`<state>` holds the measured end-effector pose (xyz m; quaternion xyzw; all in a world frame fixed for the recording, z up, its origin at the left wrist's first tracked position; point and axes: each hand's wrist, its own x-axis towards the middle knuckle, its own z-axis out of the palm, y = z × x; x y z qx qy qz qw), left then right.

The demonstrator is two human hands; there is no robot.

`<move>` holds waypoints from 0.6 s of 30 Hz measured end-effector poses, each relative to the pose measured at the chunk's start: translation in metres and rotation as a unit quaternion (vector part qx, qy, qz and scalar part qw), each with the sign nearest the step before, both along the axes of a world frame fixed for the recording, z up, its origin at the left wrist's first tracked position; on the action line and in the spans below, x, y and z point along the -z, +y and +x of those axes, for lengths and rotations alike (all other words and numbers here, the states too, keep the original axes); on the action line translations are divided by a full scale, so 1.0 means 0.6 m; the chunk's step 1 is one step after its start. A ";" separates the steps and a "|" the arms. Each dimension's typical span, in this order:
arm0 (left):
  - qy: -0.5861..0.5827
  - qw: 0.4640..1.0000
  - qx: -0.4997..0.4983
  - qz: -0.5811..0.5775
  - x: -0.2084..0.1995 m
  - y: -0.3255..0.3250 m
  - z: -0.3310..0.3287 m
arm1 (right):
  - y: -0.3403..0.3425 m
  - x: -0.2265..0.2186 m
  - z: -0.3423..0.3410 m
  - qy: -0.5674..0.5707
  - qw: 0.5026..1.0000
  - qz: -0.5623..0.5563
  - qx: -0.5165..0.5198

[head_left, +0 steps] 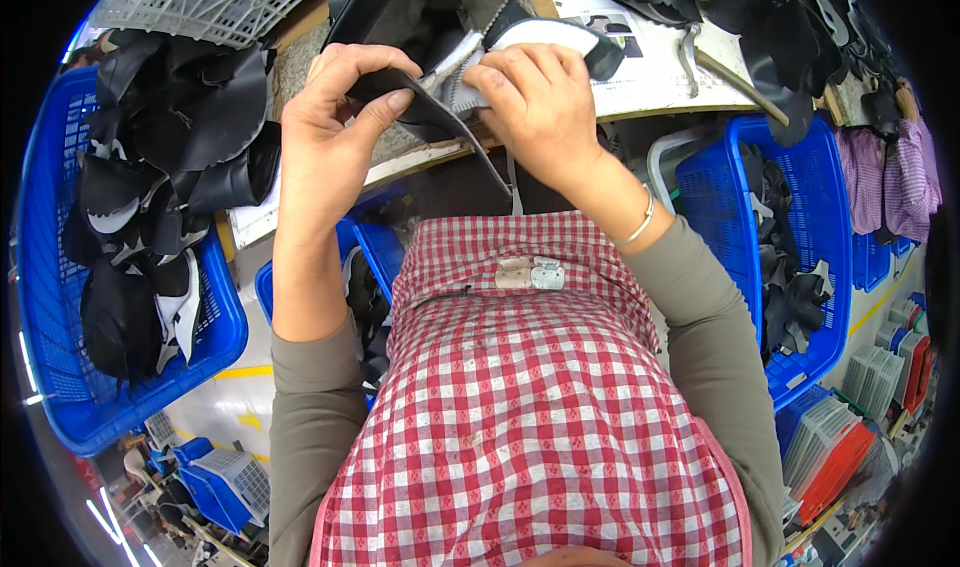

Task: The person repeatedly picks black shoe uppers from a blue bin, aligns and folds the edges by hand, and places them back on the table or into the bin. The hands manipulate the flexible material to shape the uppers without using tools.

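At the near edge of the workbench, my left hand (325, 132) is closed, with thumb and fingers pinching the edge of a black leather piece (462, 127) that looks like part of a shoe upper. A narrow end of this piece hangs past the bench edge. My right hand (545, 107) has its fingers curled over the piece's pale, stitched side, and its fingertips are partly hidden. Behind both hands, more black leather (400, 12) with a white-lined part (550, 35) lies on the bench.
A blue basket (190, 387) heaped with black leather pieces (170, 117) stands at the left. Another blue basket (800, 367) holds scraps at the right. On the bench are a printed sheet (670, 77), a thin rod (740, 85) and a grey plastic crate (205, 2).
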<state>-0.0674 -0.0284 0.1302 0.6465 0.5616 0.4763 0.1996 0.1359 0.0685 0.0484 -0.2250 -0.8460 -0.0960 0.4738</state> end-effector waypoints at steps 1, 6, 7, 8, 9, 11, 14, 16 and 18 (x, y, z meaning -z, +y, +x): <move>-0.019 1.000 0.009 -0.008 -0.004 -0.001 -0.008 | 0.013 -0.004 0.002 0.005 1.000 0.021 -0.015; -0.301 0.951 -0.070 -0.010 -0.001 -0.012 -0.021 | 0.059 -0.011 0.055 -0.040 0.994 0.069 -0.077; -0.226 0.974 -0.035 0.001 0.009 -0.014 -0.011 | 0.056 -0.015 0.063 -0.081 0.993 0.050 -0.077; -0.157 0.985 -0.069 -0.031 0.018 -0.013 -0.002 | 0.050 -0.021 0.067 -0.160 0.985 -0.004 -0.058; -0.022 0.997 -0.074 -0.029 0.024 -0.019 0.007 | 0.044 -0.030 0.070 -0.231 0.970 -0.061 -0.034; 0.029 0.999 -0.037 0.008 0.032 -0.025 0.022 | 0.024 -0.051 0.064 -0.308 0.938 -0.157 -0.012; 0.119 0.992 -0.047 0.021 0.029 -0.033 0.028 | -0.003 -0.073 0.041 -0.052 0.977 -0.142 -0.152; 0.164 0.985 -0.042 0.031 0.025 -0.035 0.024 | -0.018 -0.067 0.014 -0.018 0.948 -0.206 -0.240; 0.203 0.977 -0.021 0.055 0.026 -0.037 0.020 | -0.017 -0.051 -0.005 -0.088 0.963 -0.171 -0.187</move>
